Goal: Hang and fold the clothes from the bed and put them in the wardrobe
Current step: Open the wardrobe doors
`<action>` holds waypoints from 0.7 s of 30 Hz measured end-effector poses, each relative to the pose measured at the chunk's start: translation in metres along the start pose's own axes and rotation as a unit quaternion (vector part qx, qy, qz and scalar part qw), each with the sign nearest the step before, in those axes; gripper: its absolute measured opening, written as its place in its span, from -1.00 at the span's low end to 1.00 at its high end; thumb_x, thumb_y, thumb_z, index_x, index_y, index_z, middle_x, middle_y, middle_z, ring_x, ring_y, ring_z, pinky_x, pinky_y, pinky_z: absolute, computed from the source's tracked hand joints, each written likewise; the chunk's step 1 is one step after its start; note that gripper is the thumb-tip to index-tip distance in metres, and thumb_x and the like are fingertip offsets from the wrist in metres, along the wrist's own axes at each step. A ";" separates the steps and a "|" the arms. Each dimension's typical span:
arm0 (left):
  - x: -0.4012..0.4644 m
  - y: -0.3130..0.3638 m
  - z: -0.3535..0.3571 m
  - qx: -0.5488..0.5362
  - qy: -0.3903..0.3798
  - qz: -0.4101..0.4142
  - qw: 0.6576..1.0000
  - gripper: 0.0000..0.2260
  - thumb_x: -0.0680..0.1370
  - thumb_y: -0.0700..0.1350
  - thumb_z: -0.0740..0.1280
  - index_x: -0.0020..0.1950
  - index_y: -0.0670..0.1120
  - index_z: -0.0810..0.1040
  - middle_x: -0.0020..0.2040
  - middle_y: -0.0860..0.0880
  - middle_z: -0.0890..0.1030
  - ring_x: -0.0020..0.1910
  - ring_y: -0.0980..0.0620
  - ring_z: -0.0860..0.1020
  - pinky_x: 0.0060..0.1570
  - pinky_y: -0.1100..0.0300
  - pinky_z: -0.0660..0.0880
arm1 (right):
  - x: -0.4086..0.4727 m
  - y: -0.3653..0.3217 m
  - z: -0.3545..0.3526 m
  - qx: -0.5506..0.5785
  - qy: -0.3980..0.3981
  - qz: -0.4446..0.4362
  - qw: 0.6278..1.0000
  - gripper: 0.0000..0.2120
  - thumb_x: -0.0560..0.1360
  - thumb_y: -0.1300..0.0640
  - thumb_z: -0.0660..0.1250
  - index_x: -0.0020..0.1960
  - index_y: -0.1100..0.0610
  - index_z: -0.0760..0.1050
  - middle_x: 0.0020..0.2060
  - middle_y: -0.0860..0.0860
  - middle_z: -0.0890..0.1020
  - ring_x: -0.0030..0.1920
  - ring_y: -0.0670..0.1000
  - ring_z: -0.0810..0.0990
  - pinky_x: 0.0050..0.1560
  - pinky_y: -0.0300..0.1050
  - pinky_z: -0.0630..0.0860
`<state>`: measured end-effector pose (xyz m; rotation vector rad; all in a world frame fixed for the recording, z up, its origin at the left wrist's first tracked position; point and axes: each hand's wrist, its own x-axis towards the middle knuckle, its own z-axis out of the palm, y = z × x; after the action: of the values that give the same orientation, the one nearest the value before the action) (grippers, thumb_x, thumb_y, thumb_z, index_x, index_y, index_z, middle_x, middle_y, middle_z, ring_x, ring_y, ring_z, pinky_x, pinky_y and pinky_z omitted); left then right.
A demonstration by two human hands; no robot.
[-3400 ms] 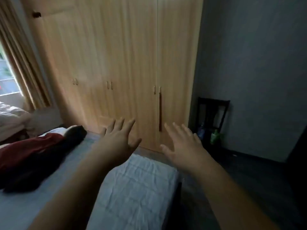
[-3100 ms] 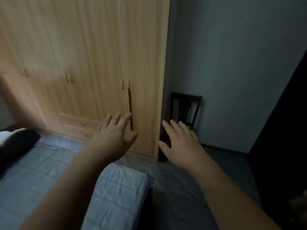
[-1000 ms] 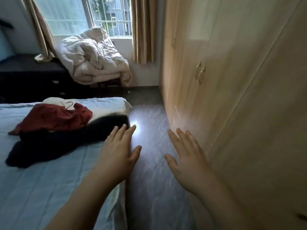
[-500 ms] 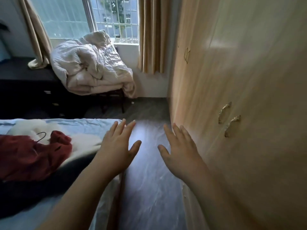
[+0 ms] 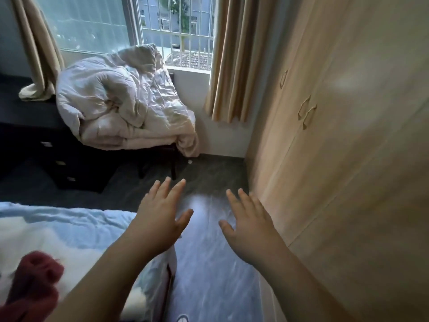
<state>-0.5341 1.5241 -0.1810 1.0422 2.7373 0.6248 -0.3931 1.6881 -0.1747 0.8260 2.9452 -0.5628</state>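
On the bed, at its lower left, we see the clothes: a crumpled dark red garment of soft, matte cloth lying on a white fluffy one, whose outline is blurred. The bed carries a pale blue sheet with fine creases; its right edge runs along a strip of grey, streaked floor. Across that strip stands the wardrobe, a tall flat face of light wood-grain panels, doors closed, with a pair of curved metal handles side by side and a further one nearer the window.

We see the left hand held out above the bed's right edge, palm down, fingers straight and spread, gripping nothing. The right hand is likewise flat and spread, empty, over the floor just beside the wardrobe's foot; we cannot tell whether it touches the panel.

Beyond the bed's far edge, a rumpled cream quilt, puffy and heavily wrinkled, is heaped on a dark chair. A dark low cabinet with small pale drawer pulls stands to its left. Behind them, a barred window is flanked by beige pleated curtains.
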 end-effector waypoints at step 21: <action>0.556 0.112 0.034 0.012 -0.090 0.186 0.978 -0.34 0.60 0.21 0.21 0.62 0.15 -0.02 0.65 -0.02 -0.01 0.62 -0.03 -0.12 0.57 0.03 -0.06 | 0.458 0.158 -0.122 0.045 0.073 0.099 0.991 -0.32 0.64 -0.22 0.06 0.62 -0.15 -0.22 0.64 -0.06 -0.14 0.62 0.03 -0.21 0.56 0.03 -0.14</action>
<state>-0.8731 1.9789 -0.1581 1.5544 2.4181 0.5152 -0.6978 2.0837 -0.1712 1.2018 2.9343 -0.6516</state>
